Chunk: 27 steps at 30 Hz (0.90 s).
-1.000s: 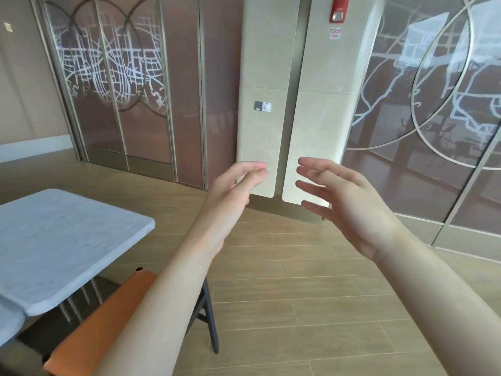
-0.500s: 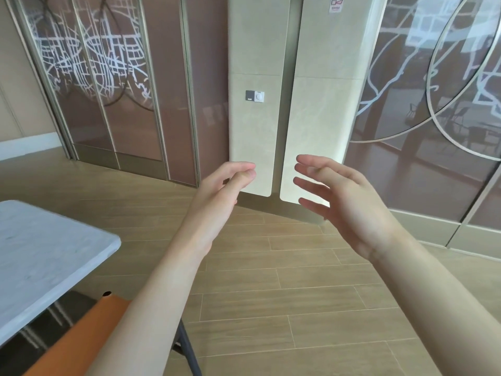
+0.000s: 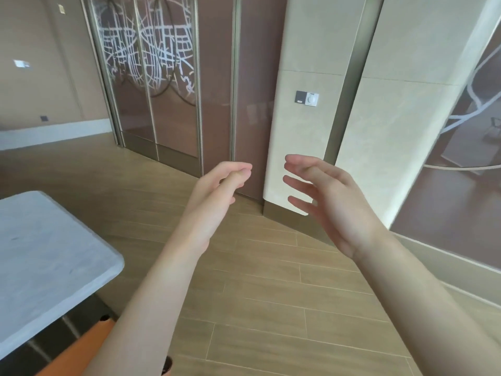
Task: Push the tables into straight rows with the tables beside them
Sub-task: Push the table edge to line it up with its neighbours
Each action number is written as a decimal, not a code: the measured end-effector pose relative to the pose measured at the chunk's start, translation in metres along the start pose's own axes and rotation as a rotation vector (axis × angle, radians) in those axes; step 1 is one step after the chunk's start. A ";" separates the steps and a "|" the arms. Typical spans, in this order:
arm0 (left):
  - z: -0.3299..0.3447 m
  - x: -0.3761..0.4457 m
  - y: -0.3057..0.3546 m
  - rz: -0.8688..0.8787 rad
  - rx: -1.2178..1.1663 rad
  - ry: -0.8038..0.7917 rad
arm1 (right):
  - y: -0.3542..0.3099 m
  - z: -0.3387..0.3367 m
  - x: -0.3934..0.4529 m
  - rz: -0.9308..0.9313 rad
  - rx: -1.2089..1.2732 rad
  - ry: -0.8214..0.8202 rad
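Observation:
A grey marble-topped table [image 3: 46, 261] fills the lower left, only its near corner in view. My left hand [image 3: 217, 194] is raised in the air in the middle of the view, fingers loosely curled and holding nothing, well to the right of the table. Beside it, my right hand [image 3: 328, 199] is also raised, its fingers spread and relaxed, touching nothing. Neither hand is in contact with the table.
An orange chair seat [image 3: 89, 348] shows under my left forearm beside the table. Ahead stand a cream pillar [image 3: 301, 126] with a wall switch [image 3: 307, 98] and patterned glass panels [image 3: 151, 71]. Wooden floor [image 3: 284, 308] stretches between me and the wall.
The view has swung left, so the table and the left wall show more than half a second ago. Both hands stay raised in front of me, holding nothing.

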<state>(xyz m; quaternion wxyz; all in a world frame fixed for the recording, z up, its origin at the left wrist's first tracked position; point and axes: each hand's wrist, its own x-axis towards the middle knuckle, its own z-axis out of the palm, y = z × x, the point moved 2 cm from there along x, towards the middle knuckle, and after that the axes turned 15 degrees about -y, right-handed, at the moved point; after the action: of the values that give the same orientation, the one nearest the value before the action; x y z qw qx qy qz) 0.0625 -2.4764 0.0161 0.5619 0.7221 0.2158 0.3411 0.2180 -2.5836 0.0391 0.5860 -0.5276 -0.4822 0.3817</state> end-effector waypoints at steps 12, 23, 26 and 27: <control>-0.066 0.126 -0.057 -0.069 0.074 0.155 | 0.046 -0.017 0.189 0.020 0.044 -0.187; -0.078 0.289 -0.108 -0.117 0.111 0.269 | 0.088 -0.090 0.373 0.007 0.068 -0.345; -0.082 0.344 -0.112 -0.117 0.136 0.293 | 0.092 -0.118 0.427 0.016 0.063 -0.364; -0.083 0.360 -0.114 -0.105 0.137 0.310 | 0.095 -0.124 0.446 0.014 0.052 -0.380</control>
<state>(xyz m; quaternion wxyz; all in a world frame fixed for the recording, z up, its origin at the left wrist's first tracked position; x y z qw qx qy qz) 0.2529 -2.1395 0.0082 0.4885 0.6850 0.3599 0.4033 0.4527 -2.1738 0.0209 0.4951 -0.4341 -0.5707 0.4906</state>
